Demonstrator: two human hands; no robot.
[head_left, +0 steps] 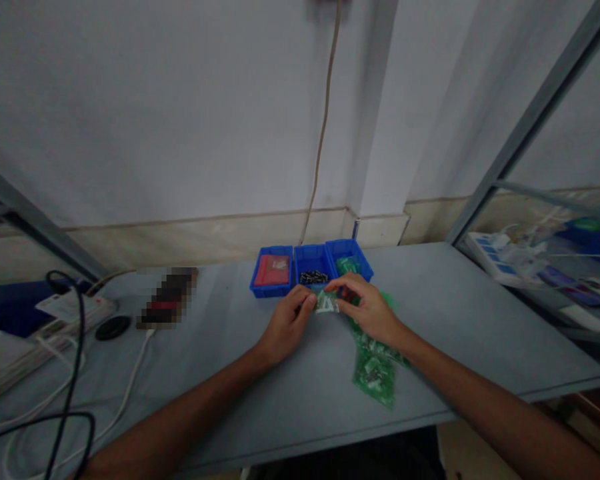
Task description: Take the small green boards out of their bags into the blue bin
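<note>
A small clear plastic bag (326,302) with pale contents is stretched between my two hands, just in front of the blue bins. My left hand (286,323) pinches its left edge between thumb and fingers. On the other side my right hand (373,310) grips the right edge, its fingers bent over the top. Something dark red shows between those fingers, too small to name. Green plastic bags (375,373) with small metallic-looking pieces inside lie under and beside my right hand and forearm. The exact contents of the small bag cannot be made out.
Three blue bins hold a red packet (273,270), small black-and-silver parts (313,277) and green bagging (349,265). At left on the table (220,400) lie a blurred-out phone-like object (167,299), a black disc (113,328), cables and a power strip (30,347).
</note>
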